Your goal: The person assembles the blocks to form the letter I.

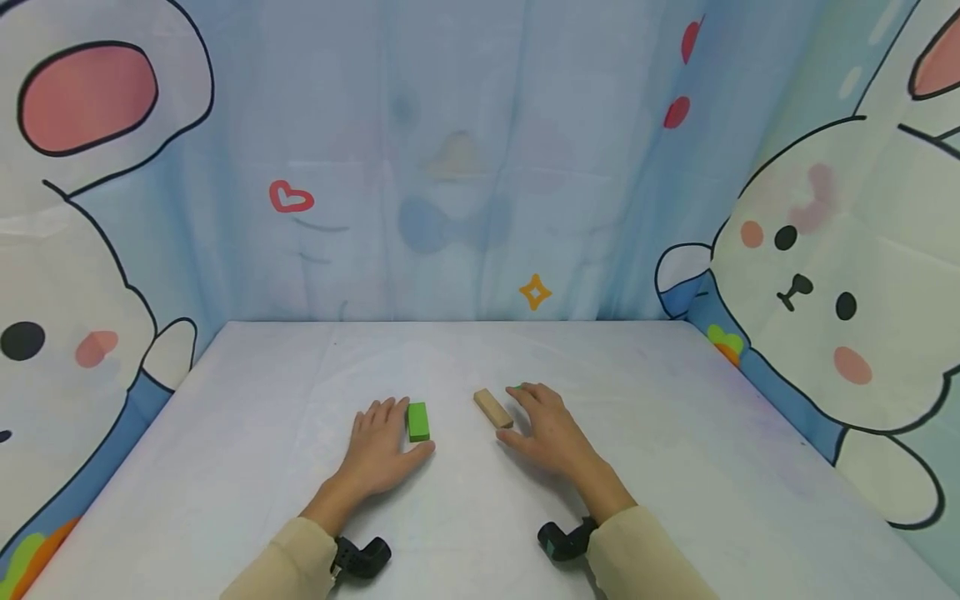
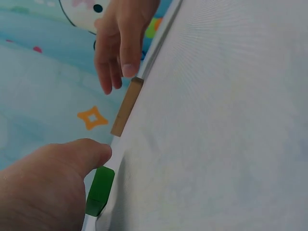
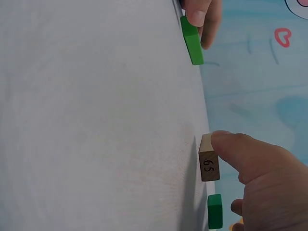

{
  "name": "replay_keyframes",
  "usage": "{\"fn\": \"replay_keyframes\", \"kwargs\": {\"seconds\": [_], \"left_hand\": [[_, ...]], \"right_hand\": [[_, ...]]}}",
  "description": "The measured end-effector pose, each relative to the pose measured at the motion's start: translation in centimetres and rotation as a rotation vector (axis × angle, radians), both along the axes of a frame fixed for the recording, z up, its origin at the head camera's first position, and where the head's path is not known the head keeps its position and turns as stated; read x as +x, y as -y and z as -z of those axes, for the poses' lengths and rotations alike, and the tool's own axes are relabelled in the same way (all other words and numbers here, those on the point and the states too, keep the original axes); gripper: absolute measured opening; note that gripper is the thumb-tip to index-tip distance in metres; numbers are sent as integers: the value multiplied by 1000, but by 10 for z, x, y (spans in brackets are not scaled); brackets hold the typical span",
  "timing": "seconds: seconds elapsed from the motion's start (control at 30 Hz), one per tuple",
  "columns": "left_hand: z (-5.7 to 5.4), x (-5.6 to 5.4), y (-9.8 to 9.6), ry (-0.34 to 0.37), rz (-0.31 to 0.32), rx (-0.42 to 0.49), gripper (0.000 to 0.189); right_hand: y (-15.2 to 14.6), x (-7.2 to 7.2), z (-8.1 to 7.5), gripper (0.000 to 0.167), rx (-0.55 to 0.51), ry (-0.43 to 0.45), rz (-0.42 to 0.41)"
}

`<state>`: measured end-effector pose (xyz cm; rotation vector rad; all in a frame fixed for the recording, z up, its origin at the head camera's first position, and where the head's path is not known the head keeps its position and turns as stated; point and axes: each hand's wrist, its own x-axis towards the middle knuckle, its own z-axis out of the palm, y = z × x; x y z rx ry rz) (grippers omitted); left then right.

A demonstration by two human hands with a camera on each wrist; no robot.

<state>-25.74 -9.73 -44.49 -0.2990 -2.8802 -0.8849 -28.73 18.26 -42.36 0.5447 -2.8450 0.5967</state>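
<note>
My left hand (image 1: 382,450) lies low over the table, its fingers extended along the left side of a bright green block (image 1: 418,422). Its thumb reaches past the block's near end, and the block sits between thumb and fingers without being pinched. On the other side, my right hand (image 1: 551,429) has its thumb tip at the near end of a plain wooden block (image 1: 492,408). The end face of that wooden block (image 3: 209,163) reads "65" in the right wrist view. A second, darker green block (image 3: 215,211) stands by the right fingers, mostly hidden in the head view.
A white cloth covers the table (image 1: 465,533). Behind it hangs a blue curtain (image 1: 337,267) printed with hearts and a star, with large cartoon animals at both sides. Each wrist wears a black camera, such as the left wrist's camera (image 1: 363,558).
</note>
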Motion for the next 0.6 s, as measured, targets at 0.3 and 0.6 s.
{"fn": "replay_keyframes", "kwargs": {"seconds": [0.3,0.6], "left_hand": [[2,-2,-3,-4,-12,-14,81],[-1,0,-3,-4,-16,-18,80]], "right_hand": [[4,-9,2,71,30,52,44],[6,-16,3,70,28,80,49]]}}
